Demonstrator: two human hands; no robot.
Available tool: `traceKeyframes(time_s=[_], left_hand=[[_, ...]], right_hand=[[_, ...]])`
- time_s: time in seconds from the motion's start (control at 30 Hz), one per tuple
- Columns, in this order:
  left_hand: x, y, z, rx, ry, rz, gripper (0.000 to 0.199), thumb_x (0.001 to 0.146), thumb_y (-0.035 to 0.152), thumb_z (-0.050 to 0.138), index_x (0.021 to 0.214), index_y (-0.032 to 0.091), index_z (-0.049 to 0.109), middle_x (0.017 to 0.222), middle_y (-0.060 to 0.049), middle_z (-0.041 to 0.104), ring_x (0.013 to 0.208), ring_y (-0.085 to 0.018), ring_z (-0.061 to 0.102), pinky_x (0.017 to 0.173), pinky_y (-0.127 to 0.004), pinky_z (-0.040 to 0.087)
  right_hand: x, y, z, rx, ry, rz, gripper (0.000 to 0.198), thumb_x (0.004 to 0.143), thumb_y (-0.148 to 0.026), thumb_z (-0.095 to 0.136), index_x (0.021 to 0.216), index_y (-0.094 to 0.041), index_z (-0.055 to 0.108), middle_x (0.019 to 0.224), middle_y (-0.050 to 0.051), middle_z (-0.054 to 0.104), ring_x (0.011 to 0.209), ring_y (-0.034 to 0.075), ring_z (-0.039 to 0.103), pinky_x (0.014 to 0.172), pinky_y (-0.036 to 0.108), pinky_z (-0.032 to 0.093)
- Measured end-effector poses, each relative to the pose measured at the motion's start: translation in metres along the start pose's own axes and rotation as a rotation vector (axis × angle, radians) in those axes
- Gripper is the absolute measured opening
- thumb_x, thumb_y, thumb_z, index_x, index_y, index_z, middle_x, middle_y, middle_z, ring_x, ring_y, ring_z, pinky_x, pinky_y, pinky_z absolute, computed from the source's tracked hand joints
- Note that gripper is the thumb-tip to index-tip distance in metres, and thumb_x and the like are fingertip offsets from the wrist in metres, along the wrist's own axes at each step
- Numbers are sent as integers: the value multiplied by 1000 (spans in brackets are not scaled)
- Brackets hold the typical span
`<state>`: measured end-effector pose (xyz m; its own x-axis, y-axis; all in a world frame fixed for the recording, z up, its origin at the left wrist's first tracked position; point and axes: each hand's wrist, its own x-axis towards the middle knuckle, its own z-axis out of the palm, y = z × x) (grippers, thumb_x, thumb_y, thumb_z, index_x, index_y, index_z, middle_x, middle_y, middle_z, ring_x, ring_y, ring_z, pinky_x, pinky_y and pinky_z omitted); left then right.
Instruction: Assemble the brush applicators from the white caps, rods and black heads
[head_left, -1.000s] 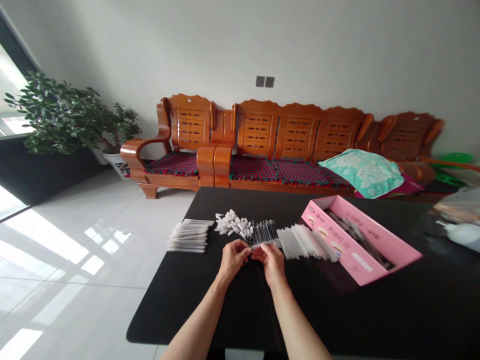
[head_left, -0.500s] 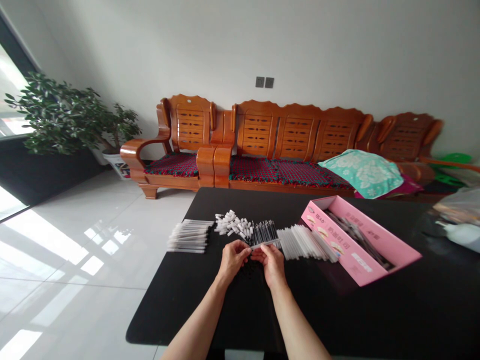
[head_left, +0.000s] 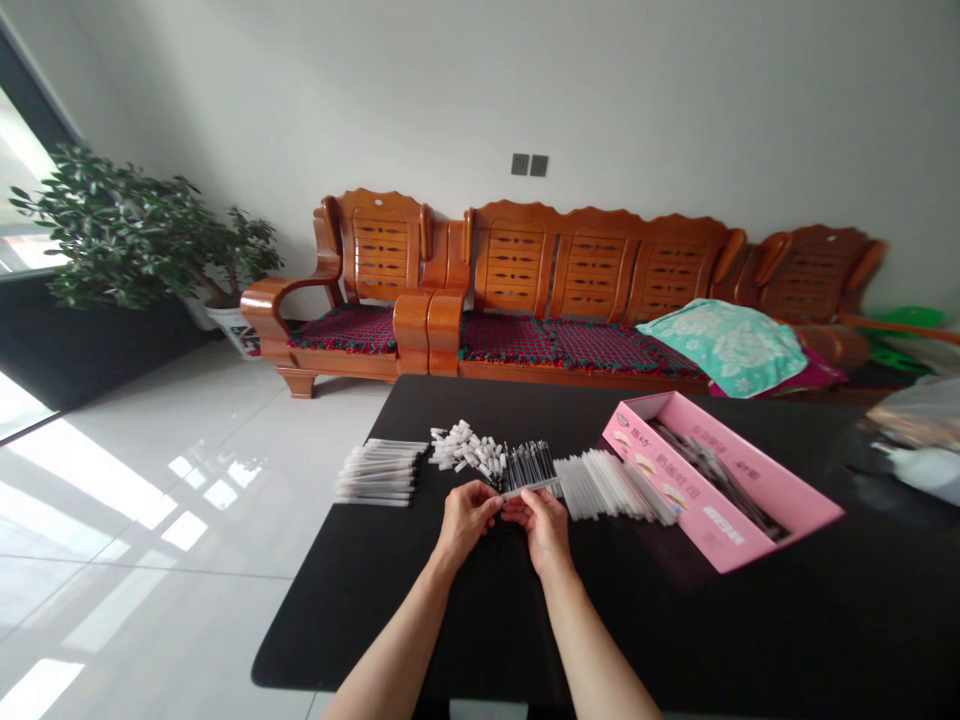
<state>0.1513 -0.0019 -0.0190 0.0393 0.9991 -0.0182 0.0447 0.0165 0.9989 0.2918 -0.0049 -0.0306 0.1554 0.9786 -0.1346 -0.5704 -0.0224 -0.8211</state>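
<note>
Between my two hands, low over the black table, lies a slim whitish pen [head_left: 541, 487]. My left hand [head_left: 466, 518] pinches its left end, and my right hand [head_left: 543, 522] has thumb and fingers closed round its middle. Just beyond my hands is a row of dark pen refills [head_left: 529, 462]. A loose heap of short white pen caps [head_left: 461, 445] sits to their left. Translucent pen barrels [head_left: 611, 485] are spread side by side to the right of my right hand. Farther left, whitish pens [head_left: 379, 472] are laid in a stack.
A pink box [head_left: 731, 500] with dark thin sticks in it stands on the black table [head_left: 360, 610] at right. Beyond it are a plastic bag [head_left: 919, 410] and a white bottle-like object [head_left: 926, 468]. A wooden sofa [head_left: 514, 260] runs along the wall.
</note>
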Motion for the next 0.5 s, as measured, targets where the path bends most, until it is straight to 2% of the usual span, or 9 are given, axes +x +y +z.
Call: traceKeyframes(time_s=[0.1, 0.23, 0.37, 0.5], left_hand=[[-1, 3, -1, -23, 25, 7, 37, 74, 49, 70, 83, 13, 65, 55, 2, 59, 41, -8, 50, 37, -17, 36], [-4, 5, -1, 35, -19, -44, 47, 83, 58, 56, 70, 13, 63, 56, -1, 60, 36, -6, 45, 32, -17, 29], [-3, 3, 0, 46, -26, -33, 40, 79, 52, 64, 68, 14, 61, 44, 3, 52, 34, -6, 41, 34, -16, 29], [-1, 2, 1, -33, 12, -10, 37, 70, 47, 74, 80, 13, 63, 51, 3, 57, 40, -8, 49, 37, -17, 38]], right_hand=[[0, 0, 0, -4, -5, -3, 27, 65, -32, 83, 76, -14, 66, 61, 4, 72, 54, 19, 69, 50, 28, 60], [-1, 0, 1, -2, -12, -13, 27, 65, -33, 83, 75, -14, 66, 61, 4, 72, 55, 18, 69, 50, 27, 59], [-1, 0, 1, -6, -11, -4, 27, 65, -33, 83, 75, -14, 66, 59, 3, 71, 54, 19, 69, 50, 27, 59], [-1, 1, 0, -10, -9, -6, 28, 65, -34, 84, 76, -14, 66, 61, 3, 72, 54, 18, 69, 50, 28, 60]])
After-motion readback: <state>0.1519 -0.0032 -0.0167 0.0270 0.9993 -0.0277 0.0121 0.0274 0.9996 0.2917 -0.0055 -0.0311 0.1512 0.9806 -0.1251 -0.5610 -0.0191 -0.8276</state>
